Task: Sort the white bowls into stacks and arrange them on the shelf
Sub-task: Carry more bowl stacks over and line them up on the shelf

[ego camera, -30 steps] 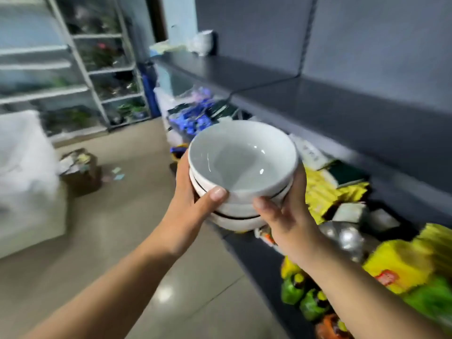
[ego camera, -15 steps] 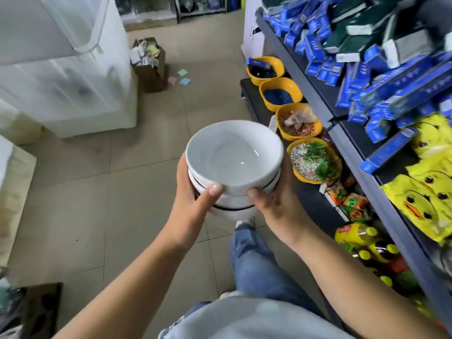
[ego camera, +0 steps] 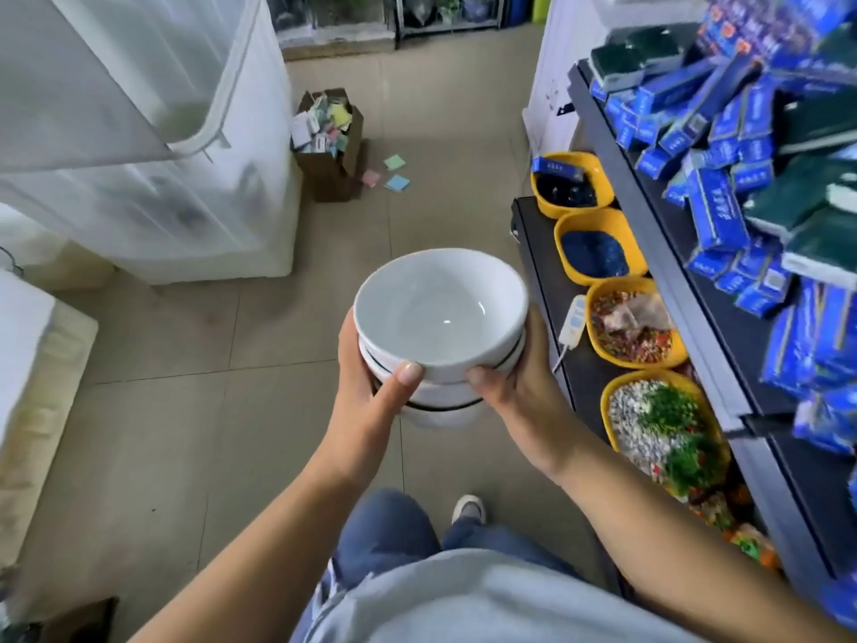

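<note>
One dark shelf (ego camera: 728, 336) carries heaped blue boxes (ego camera: 716, 215), with four yellow tubs (ego camera: 598, 216) along its bottom ledge. Left of the shelf and clear of it, the stack of white bowls (ego camera: 440, 317) is held upright above the floor tiles. The left hand (ego camera: 366, 387) grips the stack's side farther from the shelf, and the right hand (ego camera: 519, 382) grips the nearer side. Both thumbs press the near wall. The other fingers are hidden.
</note>
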Motion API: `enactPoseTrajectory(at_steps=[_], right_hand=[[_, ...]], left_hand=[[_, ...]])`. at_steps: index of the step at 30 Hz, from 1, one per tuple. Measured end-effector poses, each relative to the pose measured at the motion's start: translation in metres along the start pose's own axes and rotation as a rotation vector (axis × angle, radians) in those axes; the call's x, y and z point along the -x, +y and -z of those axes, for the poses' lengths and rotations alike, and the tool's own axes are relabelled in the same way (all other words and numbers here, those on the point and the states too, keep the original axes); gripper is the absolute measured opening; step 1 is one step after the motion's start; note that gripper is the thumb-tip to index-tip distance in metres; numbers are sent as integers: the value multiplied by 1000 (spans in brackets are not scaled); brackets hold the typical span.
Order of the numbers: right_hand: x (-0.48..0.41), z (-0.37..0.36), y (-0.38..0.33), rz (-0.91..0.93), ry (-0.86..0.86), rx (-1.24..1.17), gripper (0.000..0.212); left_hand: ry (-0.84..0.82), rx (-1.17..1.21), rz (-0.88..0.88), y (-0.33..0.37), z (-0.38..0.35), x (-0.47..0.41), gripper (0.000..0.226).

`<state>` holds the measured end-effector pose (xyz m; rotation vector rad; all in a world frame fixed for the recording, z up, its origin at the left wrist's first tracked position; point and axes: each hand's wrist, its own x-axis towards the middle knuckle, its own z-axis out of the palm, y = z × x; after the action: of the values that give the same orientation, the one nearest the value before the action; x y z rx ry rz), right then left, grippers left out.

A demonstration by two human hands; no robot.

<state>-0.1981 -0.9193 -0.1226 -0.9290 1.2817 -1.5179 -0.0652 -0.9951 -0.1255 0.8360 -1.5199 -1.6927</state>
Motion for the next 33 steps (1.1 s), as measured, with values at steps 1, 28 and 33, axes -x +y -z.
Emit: enactPoseTrajectory(at_steps=[1, 28, 33], right_hand=[[-16, 2, -3, 8, 0, 3, 85], [-398, 154, -126, 413, 732, 172, 76], [-409, 225, -181, 506, 802, 221, 80]], left_hand=[[9, -1, -11, 2, 2, -14, 93], [-730, 173, -217, 88, -108, -530, 99], [-863, 207, -305, 120, -196, -578, 105]])
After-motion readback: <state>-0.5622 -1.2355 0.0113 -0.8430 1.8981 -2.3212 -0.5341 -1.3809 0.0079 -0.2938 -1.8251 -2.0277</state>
